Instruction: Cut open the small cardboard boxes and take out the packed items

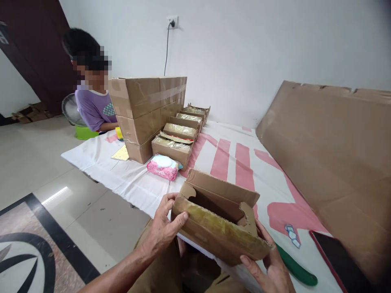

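Note:
A small open cardboard box [221, 232] is tilted at the near edge of the table, its top flaps up and brown tape along the near flap. My left hand [166, 224] grips its left end, thumb on the near flap and fingers round the corner. At the other end, my right hand [269, 260] holds the right corner, thumb low on the near side and fingers behind. Shadow hides part of the box's inside. Just beyond the box lies a pink-and-white soft pack [165, 167]. A green curved handle [296, 266] rests beside my right hand.
Taped cardboard boxes [143, 97] form a stacked wall, with a row of smaller boxes [174, 148] alongside. Behind them sits a person [94, 106] in a purple shirt. A large cardboard sheet [336, 154] leans at right, near a dark phone-like slab [339, 260] on the cloth.

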